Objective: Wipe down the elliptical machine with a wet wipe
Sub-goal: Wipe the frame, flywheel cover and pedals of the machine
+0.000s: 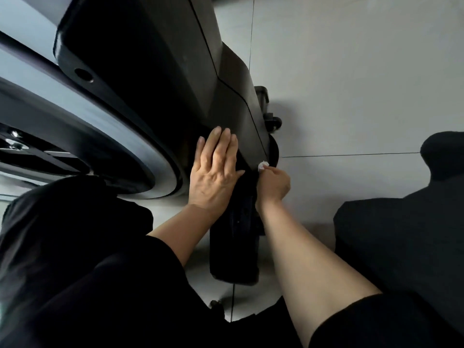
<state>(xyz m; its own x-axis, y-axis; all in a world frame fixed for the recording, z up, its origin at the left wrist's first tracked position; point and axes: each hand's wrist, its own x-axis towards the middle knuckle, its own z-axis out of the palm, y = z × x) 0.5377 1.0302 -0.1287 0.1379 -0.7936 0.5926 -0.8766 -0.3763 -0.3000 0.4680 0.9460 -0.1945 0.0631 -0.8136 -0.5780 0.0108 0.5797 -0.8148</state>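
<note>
While the wet wipe [263, 166] showed only as a small white wad, it was pinched in the curled fingers of the right hand [272, 185] and pressed against the right edge of the elliptical machine [155, 71], low on its dark housing. Just left of it, the left hand [214, 172] lay flat on the same housing, fingers straight and together (holding nothing). Beyond the machine's right side stretched the pale tiled floor [351, 71], with a black cushioned shape [406, 222] near right.

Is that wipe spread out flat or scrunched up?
Scrunched up: only a small white wad of wipe pokes from the right hand gripping it.
</note>
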